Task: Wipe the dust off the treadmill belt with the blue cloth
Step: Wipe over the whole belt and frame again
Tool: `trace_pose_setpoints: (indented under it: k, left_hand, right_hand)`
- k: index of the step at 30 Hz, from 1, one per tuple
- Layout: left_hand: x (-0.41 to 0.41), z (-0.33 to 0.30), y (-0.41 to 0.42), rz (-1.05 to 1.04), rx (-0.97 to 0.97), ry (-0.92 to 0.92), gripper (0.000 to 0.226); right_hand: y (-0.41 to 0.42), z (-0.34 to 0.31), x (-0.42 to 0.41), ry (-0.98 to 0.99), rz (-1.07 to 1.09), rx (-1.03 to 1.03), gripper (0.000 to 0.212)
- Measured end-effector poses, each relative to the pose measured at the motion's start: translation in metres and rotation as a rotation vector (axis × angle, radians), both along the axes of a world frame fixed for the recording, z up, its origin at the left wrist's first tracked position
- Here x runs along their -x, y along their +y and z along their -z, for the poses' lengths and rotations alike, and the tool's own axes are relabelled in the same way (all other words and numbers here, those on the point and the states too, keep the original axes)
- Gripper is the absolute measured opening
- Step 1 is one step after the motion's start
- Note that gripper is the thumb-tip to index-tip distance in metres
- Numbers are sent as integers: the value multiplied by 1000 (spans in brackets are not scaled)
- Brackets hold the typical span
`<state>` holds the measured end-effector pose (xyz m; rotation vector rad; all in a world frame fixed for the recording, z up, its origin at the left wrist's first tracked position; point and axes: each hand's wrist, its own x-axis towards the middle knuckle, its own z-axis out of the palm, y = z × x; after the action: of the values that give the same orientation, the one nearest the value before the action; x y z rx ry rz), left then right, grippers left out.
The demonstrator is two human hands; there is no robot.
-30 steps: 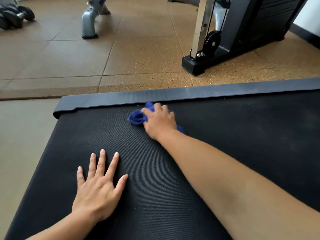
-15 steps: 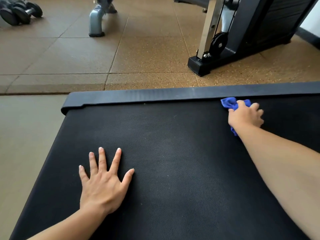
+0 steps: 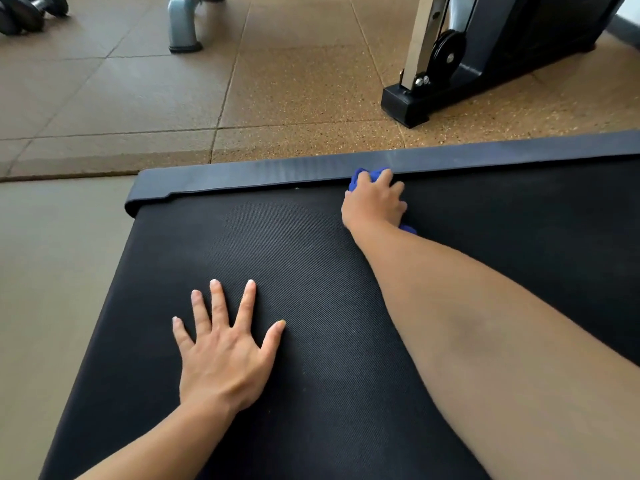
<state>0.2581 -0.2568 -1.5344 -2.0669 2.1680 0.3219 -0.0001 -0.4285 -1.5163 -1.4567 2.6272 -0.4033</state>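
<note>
Single head view, worn high, tilted forward and down. Close over belt (image 3: 311, 341), which fills lower frame from 4 to 8 o'clock. Floor (image 3: 173, 98) recedes toward 12. Machine base (image 3: 408, 105) at 1 o'clock, dumbbells (image 3: 24, 15) at 10. Wide-angle. No second view.

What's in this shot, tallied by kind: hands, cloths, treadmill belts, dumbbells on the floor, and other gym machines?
Hands: 2, left hand and right hand
Blue cloth: 1
Treadmill belt: 1
Dumbbells: 2 partly in view
Other machines: 2, black machine and a grey machine foot
Total: 8
</note>
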Motion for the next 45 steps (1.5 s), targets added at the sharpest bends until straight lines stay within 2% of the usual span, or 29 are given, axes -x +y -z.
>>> trace_pose_setpoints:
  k: [2,7,12,16,24,31,38,41,45]
  left_hand:
    - [-1,0,-1,-2,8,9,84]
    - [0,0,0,-2,3,-4,86]
    - [1,-1,0,-14,0,-4,87]
    - [3,-3,1,-21,-15,-9,85]
    - [1,-1,0,-21,-2,2,84]
    - [1,0,-1,-27,-1,-8,84]
    - [2,1,-2,-26,3,-24,85]
    - [1,1,-1,-20,1,-16,84]
    - [2,1,-2,-5,-10,-18,84]
  right_hand:
    - [0,-1,-9,16,-57,-11,39]
    - [13,1,-50,58,-485,-28,40]
    - [9,-3,-29,128,-582,-42,40]
    - [7,-3,21,114,-435,-21,41]
    - [26,-7,161,209,-195,-99,42]
    - [40,-11,219,163,109,-112,33]
    - [30,-8,187,2,347,-7,41]
    - [21,-6,133,0,266,50,35]
    - [8,-3,29,-25,6,93,30]
